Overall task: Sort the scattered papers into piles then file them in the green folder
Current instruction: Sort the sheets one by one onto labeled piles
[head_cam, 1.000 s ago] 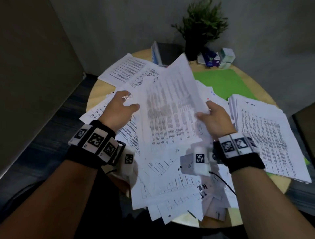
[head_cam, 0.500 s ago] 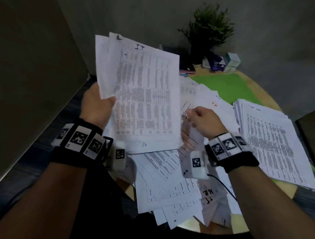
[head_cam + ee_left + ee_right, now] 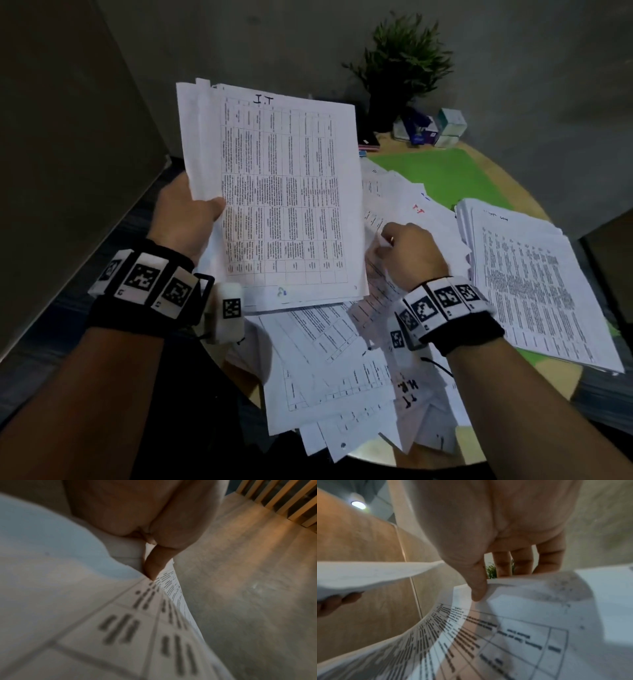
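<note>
My left hand (image 3: 191, 216) grips a sheaf of printed papers (image 3: 284, 195) headed "I.T", held upright above the table's left side; its thumb (image 3: 154, 563) presses the top sheet (image 3: 102, 622). My right hand (image 3: 407, 250) pinches the edge of a loose sheet (image 3: 376, 291) in the scattered papers (image 3: 335, 370) at the table's middle; thumb (image 3: 477, 585) on top, fingers under that sheet (image 3: 513, 628). The green folder (image 3: 442, 174) lies flat at the back, partly covered by papers. A sorted pile (image 3: 534, 284) sits at the right.
The round wooden table (image 3: 513, 195) carries a potted plant (image 3: 400, 75) and small boxes (image 3: 445, 126) at the back, with books (image 3: 368, 142) next to them. A dark panel stands to the left. Papers overhang the table's near edge.
My left hand lifted the "I.T" sheaf up off the table and holds it upright. My right hand let go of it and dropped to pinch a loose sheet in the scatter.
</note>
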